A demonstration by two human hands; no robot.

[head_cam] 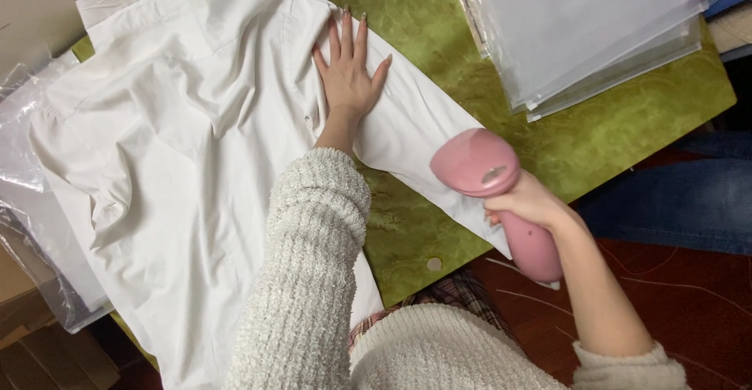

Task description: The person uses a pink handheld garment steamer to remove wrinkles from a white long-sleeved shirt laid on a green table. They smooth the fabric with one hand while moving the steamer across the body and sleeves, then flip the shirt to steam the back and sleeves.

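White shirt point(180, 147) lay spread across the green bench point(627, 116), left hand point(348, 73) pressed flat on its sleeve, fingers splayed, right hand point(533, 202) clamped around a pink steamer point(501, 194), clear plastic bags point(580, 30) stacked nearby

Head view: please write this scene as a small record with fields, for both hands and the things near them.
left hand: left hand lies flat, fingers spread, on the white shirt
right hand: right hand grips the pink handheld steamer, its head over the shirt's sleeve
surface: green table cover, shirt spread on it
nearby: stack of clear plastic bags at upper right; more clear plastic at left
clothing: fluffy white sweater sleeve on left arm
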